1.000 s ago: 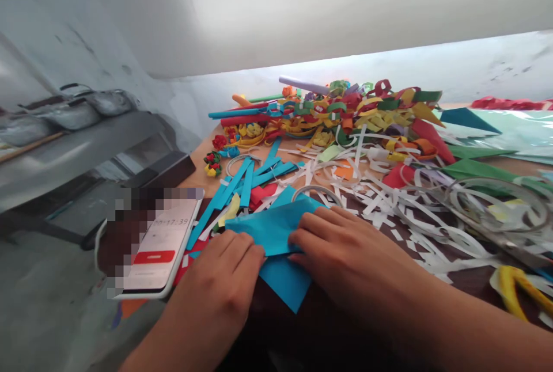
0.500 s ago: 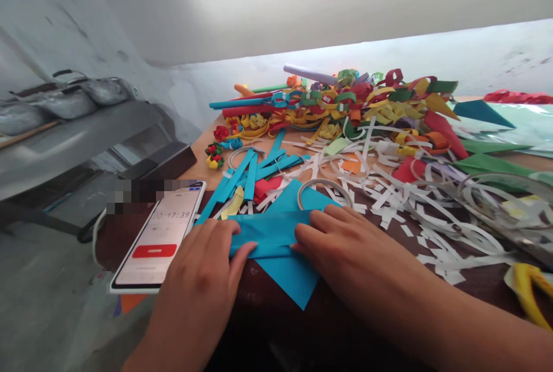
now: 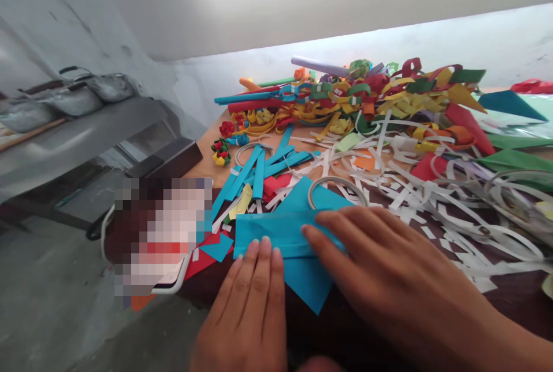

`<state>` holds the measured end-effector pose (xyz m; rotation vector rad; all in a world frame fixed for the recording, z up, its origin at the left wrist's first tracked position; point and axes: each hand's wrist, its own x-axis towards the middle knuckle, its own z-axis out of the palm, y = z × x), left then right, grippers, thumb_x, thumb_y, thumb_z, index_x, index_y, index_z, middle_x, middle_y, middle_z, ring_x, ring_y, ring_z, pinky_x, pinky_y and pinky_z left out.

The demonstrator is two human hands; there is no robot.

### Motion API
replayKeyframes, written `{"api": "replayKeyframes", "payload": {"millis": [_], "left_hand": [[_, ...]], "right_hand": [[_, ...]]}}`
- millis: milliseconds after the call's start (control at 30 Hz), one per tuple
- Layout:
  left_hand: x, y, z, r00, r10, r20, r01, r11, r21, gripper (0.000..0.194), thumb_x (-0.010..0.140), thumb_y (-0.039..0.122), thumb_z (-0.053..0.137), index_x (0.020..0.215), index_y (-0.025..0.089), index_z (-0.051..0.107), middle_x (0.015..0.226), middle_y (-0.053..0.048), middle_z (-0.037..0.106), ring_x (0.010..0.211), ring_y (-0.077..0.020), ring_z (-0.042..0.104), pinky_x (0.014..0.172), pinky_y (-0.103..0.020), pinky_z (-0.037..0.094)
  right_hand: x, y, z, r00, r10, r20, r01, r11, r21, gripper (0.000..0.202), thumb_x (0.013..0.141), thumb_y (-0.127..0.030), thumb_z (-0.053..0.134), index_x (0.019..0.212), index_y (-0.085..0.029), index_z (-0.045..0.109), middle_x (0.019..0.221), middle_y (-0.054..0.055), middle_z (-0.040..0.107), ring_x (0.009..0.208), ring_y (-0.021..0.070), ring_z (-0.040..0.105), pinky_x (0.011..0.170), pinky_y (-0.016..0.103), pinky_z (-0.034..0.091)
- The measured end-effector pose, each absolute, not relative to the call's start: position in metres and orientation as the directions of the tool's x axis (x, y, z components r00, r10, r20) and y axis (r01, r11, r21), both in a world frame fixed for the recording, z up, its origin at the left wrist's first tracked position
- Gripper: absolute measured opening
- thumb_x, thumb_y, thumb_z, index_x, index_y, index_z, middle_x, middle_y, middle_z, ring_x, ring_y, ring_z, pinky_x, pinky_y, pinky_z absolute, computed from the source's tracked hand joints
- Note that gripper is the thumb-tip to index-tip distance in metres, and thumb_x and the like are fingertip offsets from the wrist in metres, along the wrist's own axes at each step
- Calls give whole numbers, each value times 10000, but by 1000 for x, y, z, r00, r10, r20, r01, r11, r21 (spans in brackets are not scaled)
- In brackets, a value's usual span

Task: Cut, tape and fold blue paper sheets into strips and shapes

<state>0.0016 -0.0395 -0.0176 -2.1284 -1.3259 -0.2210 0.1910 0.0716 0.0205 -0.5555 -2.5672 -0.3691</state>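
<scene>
On the near edge of the table (image 3: 203, 159), your two hands lie flat on a folded sheet of blue paper (image 3: 276, 231). Your left hand (image 3: 253, 308) has its fingers straight and close together, the fingertips pressing the lower edge of the folded band; it grips nothing. Your right hand (image 3: 380, 268) is spread open, palm down, with its fingers laid across the right part of the fold and covering that end of it; it too only presses and holds nothing. A pointed corner of the blue paper sticks out below the fold, between your hands, toward you. Just behind the paper sits a ring of white tape (image 3: 334, 188), and to its left a fan of blue paper strips (image 3: 259, 167). A phone (image 3: 166, 245), its screen blurred, lies just left of the paper at the table's corner. Farther back, a heap of coloured paper strips and rolls (image 3: 358, 101) crowds the table, with white paper trimmings (image 3: 432, 193) scattered to the right.
</scene>
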Motion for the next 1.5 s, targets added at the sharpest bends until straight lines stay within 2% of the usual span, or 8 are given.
{"api": "replayKeyframes", "payload": {"millis": [200,367,567,767,1000,1133,1233,1500], "left_hand": [[-11,-48,-19,488,772,408,842,-295,-452,947,936,757,381,1297,-92,591,1318,-324,678,1189,-395,705,920,-470,578],[-18,-29,10,517,763,388,846,-384,-371,336,1025,282,510,1220,66,678,1161,-168,793,1007,-299,775,809,-423,626],[-15,-2,35,562,753,343,823,-467,-323,366,918,-5,363,912,95,716,762,-103,724,656,-294,705,531,-436,584],[-14,-6,26,369,834,410,929,-315,-195,266,993,124,445,794,181,612,712,-49,615,631,-269,617,564,-446,523],[-20,-7,24,305,877,372,934,-199,-298,145,981,256,563,858,192,607,783,-73,648,687,-305,627,579,-472,512],[-15,-17,21,446,797,406,876,-296,-382,274,946,90,514,1176,131,657,1218,-163,727,1131,-392,662,880,-552,560],[-2,-23,12,606,710,358,793,-502,-346,407,942,43,429,1311,64,598,1377,-138,698,1337,-328,598,1027,-439,554],[13,-26,-1,415,797,440,909,-349,-227,600,1015,543,425,1285,26,566,1240,-269,739,1124,-407,734,797,-531,668]], "right_hand": [[193,60,14,-895,106,433,228,944,239,384,1013,-135,405,1214,-23,713,1199,189,761,1038,270,764,864,372,606],[193,73,17,-875,209,437,267,961,75,156,960,-148,605,999,-118,752,899,87,784,755,219,711,630,345,556],[186,87,14,-875,321,362,312,946,-86,183,987,-186,631,811,-176,682,803,46,651,750,205,559,668,350,438],[186,83,15,-816,403,413,370,915,-162,210,992,-232,636,786,-197,627,753,16,632,675,207,530,640,361,356],[186,80,15,-797,528,292,515,848,-127,163,965,-238,667,809,-234,618,783,25,651,700,248,571,666,369,313],[187,78,15,-786,522,332,532,844,-69,190,954,-269,684,784,-226,612,746,26,643,675,251,566,675,373,312],[188,78,18,-802,517,299,519,851,-79,173,907,-158,713,786,-226,609,745,9,655,670,243,571,698,370,320],[187,83,17,-812,494,311,496,865,-81,159,913,-209,729,803,-248,620,744,-13,670,652,247,585,680,373,290]]}}
